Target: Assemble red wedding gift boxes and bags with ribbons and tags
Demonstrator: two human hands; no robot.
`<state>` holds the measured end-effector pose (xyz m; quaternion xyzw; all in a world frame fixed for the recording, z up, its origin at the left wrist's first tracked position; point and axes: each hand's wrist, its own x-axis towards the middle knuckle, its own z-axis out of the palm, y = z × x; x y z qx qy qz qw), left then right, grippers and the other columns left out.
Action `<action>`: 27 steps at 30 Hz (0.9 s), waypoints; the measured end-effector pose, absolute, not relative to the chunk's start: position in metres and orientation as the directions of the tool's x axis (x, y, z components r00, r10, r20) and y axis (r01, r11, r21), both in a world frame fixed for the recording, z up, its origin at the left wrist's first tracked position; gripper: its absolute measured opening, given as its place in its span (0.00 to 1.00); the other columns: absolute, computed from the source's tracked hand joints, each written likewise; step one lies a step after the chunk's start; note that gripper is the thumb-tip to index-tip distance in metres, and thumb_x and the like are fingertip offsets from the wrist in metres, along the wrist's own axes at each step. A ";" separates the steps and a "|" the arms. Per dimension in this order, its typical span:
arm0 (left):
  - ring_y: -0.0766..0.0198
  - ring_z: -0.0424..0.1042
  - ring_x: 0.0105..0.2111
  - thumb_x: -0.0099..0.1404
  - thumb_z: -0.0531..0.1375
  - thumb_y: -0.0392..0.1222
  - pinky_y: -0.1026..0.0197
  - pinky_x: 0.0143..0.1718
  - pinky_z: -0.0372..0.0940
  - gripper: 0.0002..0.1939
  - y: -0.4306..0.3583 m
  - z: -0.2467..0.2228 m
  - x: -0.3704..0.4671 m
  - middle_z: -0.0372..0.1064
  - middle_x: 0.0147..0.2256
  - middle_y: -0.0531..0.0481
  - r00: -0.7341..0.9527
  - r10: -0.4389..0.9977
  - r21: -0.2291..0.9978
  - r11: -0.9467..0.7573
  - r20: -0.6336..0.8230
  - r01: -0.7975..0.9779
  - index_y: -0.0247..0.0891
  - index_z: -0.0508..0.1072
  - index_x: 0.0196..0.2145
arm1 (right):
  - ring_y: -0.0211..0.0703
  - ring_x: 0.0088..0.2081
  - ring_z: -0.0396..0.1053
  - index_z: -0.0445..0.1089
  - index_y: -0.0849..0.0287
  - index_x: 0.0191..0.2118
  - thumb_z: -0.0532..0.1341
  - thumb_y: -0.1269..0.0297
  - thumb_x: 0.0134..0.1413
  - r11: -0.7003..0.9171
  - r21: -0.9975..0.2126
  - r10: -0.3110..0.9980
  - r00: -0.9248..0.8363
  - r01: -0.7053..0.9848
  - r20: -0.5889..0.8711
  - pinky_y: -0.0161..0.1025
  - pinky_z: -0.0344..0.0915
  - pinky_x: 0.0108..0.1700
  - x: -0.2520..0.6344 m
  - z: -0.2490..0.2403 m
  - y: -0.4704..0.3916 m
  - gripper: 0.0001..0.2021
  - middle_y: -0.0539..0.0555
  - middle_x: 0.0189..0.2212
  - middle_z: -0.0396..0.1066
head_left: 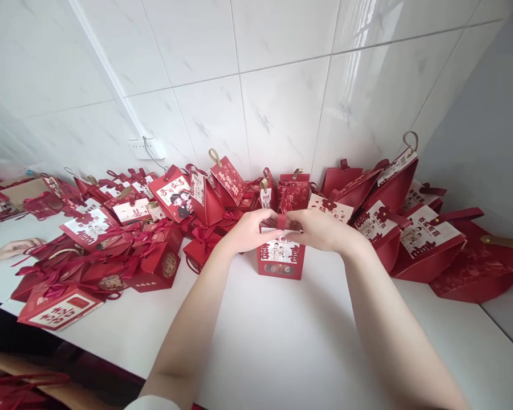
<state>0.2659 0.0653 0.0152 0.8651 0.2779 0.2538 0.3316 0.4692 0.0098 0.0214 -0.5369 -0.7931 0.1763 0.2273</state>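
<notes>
In the middle of the frame, the little red box [280,269] stands upright on the white table [277,341]. It sits right between the left hand [250,229] and the right hand [322,229], just below their fingers. Both hands hold its top, about as near as each other, beside the red loop [281,221]. Behind are more red boxes [208,205], then the shiny wall [282,108].

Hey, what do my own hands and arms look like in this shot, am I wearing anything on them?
Your left hand and right hand are bare, with no gloves, watch or bracelet showing; some fingers are partly hidden, so rings can't be ruled out. Both forearms are uncovered. A whitish sleeve edge shows on the left arm; no sleeve shows on the right.
</notes>
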 end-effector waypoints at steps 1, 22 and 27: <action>0.60 0.75 0.38 0.61 0.62 0.46 0.60 0.40 0.69 0.10 0.066 0.015 0.266 0.75 0.37 0.48 0.705 0.659 0.698 -0.635 0.264 0.332 0.37 0.74 0.37 | 0.41 0.28 0.68 0.68 0.55 0.32 0.60 0.65 0.54 0.355 -0.513 0.935 -0.309 0.781 0.177 0.37 0.58 0.28 0.468 0.020 0.011 0.02 0.50 0.27 0.73; 0.61 0.74 0.38 0.61 0.62 0.45 0.61 0.41 0.67 0.10 0.072 0.020 0.256 0.77 0.38 0.50 0.769 0.601 0.582 -0.713 0.218 0.392 0.38 0.77 0.37 | 0.39 0.28 0.66 0.67 0.56 0.31 0.61 0.60 0.54 0.441 -0.475 0.897 -0.385 0.761 0.216 0.36 0.56 0.28 0.469 0.024 0.011 0.07 0.49 0.28 0.72; 0.62 0.72 0.31 0.59 0.63 0.48 0.62 0.33 0.64 0.11 0.073 0.016 0.261 0.76 0.31 0.52 0.732 0.623 0.494 -0.745 0.276 0.448 0.37 0.77 0.31 | 0.36 0.23 0.60 0.64 0.57 0.27 0.59 0.66 0.53 0.431 -0.417 0.901 -0.360 0.800 0.241 0.36 0.52 0.25 0.465 0.022 0.014 0.06 0.47 0.22 0.67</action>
